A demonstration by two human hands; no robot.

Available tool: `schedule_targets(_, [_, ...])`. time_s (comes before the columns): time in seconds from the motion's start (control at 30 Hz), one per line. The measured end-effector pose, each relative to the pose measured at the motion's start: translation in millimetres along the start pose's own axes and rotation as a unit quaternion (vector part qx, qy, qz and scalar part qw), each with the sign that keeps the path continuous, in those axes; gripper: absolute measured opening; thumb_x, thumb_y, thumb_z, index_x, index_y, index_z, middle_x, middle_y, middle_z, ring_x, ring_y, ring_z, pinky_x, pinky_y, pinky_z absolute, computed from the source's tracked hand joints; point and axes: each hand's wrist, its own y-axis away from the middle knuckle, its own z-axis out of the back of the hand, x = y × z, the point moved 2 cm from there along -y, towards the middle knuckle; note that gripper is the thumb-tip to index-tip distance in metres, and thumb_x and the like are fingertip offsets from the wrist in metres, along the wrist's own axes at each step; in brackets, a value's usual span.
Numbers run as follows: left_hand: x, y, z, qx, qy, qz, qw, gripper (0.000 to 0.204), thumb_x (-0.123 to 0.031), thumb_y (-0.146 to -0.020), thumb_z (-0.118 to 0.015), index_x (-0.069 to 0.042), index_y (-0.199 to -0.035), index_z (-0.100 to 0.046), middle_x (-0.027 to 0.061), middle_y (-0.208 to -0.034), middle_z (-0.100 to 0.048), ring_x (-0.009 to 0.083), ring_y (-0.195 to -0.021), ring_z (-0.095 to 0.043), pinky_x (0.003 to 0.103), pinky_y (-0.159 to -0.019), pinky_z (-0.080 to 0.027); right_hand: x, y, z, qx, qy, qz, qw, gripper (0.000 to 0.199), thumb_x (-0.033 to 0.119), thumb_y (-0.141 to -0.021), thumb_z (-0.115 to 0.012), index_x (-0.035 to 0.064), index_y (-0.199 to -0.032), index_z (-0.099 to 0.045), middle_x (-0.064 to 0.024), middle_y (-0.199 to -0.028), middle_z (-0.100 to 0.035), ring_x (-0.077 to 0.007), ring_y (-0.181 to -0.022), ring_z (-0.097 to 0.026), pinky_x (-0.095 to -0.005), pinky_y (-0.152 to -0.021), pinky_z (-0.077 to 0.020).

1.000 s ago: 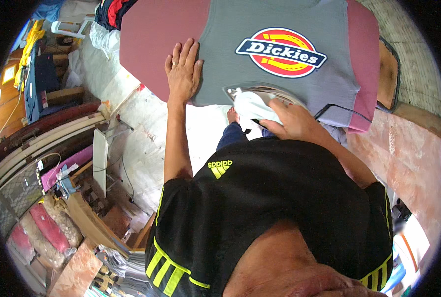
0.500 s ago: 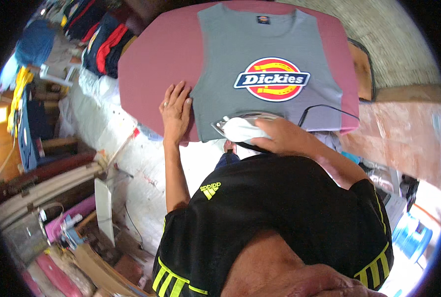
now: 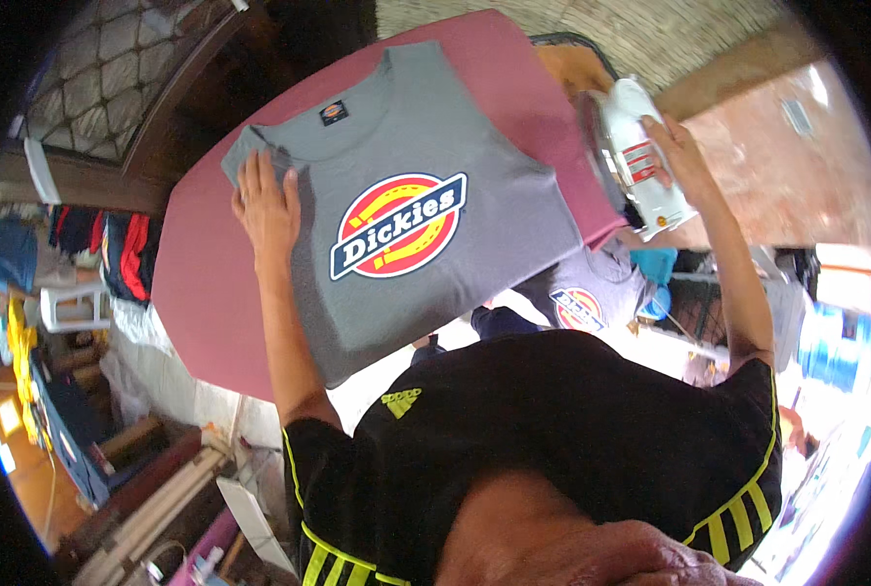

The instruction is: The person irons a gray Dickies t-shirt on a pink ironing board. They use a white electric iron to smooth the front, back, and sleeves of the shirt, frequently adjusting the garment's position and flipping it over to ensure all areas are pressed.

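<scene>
A grey sleeveless shirt (image 3: 411, 132) with a red, yellow and blue chest print lies spread on the maroon-covered ironing board (image 3: 206, 283). My left hand (image 3: 269, 207) rests flat on the shirt's left shoulder beside the neckline, fingers stretched out. At the board's right end, my right hand (image 3: 682, 161) is wrapped round the handle of a white clothes iron (image 3: 631, 112). The iron is off the shirt and tipped up on its side, its metal soleplate edge facing the board. Whether it rests on anything there, I cannot tell.
Below the board's right end hangs another grey printed shirt (image 3: 601, 278). A brown wooden piece with a black rim (image 3: 577, 68) adjoins the board's far right. Dark and red folded clothes (image 3: 127, 249) and a white stool (image 3: 72, 308) are at the left. Planks (image 3: 157, 508) lie lower left.
The iron has gone from the shirt's near edge to the board's right end, lifted and tipped. My left hand has moved from beside the shirt onto its shoulder. The view has turned.
</scene>
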Motion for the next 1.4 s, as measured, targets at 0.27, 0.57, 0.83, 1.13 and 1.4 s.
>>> schedule_targets(0.27, [26.9,-19.7,-33.6,0.013,-0.029,0.061,0.998,0.053,-0.043,-0.103,-0.042,-0.009,-0.143,-0.047,0.0086,-0.154,-0.041,0.0314,-0.143,-0.035,0.055,-0.112,-0.025,-25.7,-136.1,12.3,0.029,0.052,0.04,0.997,0.039,0.044,-0.1,-0.055,0.0055,-0.104,-0.055,0.0034,-0.059,-0.043,-0.0067,-0.039,-0.036,-0.0245,-0.035,-0.029])
schedule_targets(0.57, [-11.3,166.3,63.7,0.031,-0.073,0.229,0.97,0.051,-0.027,-0.095,-0.064,0.0,-0.136,-0.052,0.0227,-0.138,-0.05,0.0386,-0.128,-0.046,0.047,-0.107,-0.036,-50.6,-193.8,-5.3,0.037,-0.001,0.093,0.995,0.038,0.044,-0.101,-0.052,0.0069,-0.104,-0.058,0.0036,-0.063,-0.047,-0.006,-0.045,-0.04,-0.0244,-0.039,-0.0307])
schedule_targets(0.83, [-39.1,233.5,88.0,-0.018,-0.001,0.359,0.933,0.035,-0.028,-0.091,-0.071,0.005,-0.103,-0.063,0.0158,-0.098,-0.06,0.0285,-0.086,-0.061,0.039,-0.076,-0.048,-21.4,-116.8,-23.9,-0.246,0.344,0.495,0.759,0.035,0.023,-0.091,-0.066,0.0034,-0.119,-0.059,-0.0196,-0.105,-0.062,-0.0355,-0.096,-0.06,-0.0427,-0.081,-0.0496])
schedule_targets(1.13, [-25.2,246.1,84.8,-0.064,0.19,0.35,0.915,0.02,-0.018,-0.098,-0.063,-0.001,-0.093,-0.054,0.0018,-0.078,-0.05,0.0137,-0.072,-0.045,0.03,-0.066,-0.041,-89.6,36.3,-134.5,-0.07,0.241,0.338,0.907,0.023,0.021,-0.086,-0.073,0.0031,-0.092,-0.061,-0.0141,-0.092,-0.063,-0.0359,-0.088,-0.061,-0.0458,-0.077,-0.0475])
schedule_targets(1.4, [-39.3,228.9,118.9,-0.079,0.455,0.336,0.821,0.017,-0.019,-0.099,-0.063,-0.004,-0.1,-0.055,0.0016,-0.079,-0.053,0.0053,-0.059,-0.049,0.023,-0.032,-0.029,-115.6,62.0,-122.9,-0.047,-0.025,0.191,0.98,0.015,0.018,-0.096,-0.064,0.0032,-0.099,-0.061,0.0029,-0.079,-0.05,-0.008,-0.075,-0.045,-0.0266,-0.066,-0.0405])
